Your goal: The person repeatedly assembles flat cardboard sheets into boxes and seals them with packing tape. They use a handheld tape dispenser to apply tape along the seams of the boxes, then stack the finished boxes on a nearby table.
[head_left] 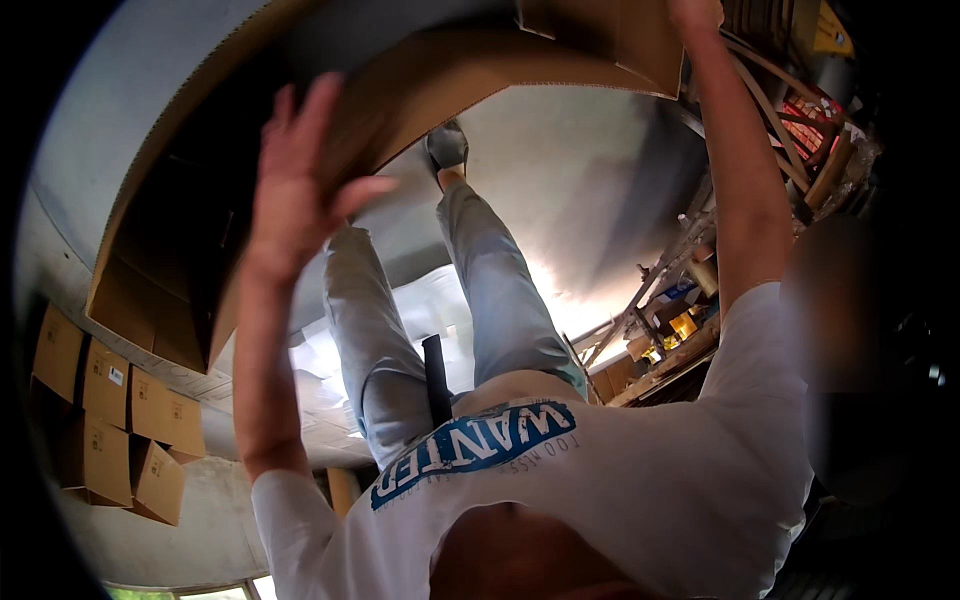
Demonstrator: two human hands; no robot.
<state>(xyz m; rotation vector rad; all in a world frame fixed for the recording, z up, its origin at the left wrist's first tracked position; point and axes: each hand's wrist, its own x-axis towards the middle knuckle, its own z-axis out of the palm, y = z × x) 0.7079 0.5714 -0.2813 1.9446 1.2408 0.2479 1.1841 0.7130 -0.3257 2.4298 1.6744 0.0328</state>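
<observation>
A large open cardboard box (430, 90) with a dark inside stretches across the top and left of the head view. Its loose flaps (640, 45) stick out at the upper right. My left hand (295, 190), slightly blurred, is in front of the box's opening with its fingers and thumb spread and nothing in them. Whether it touches the cardboard I cannot tell. At the upper picture edge my right hand (697, 14) is right beside the flap. Its fingers are cut off by the frame, so their grip does not show.
Several closed cardboard boxes (105, 385) are stacked at the left. On the right stand wooden frames (765, 110) and a cluttered rack (660, 360) with yellow items. My legs and dark shoe (447, 146) are on a pale floor (570, 160).
</observation>
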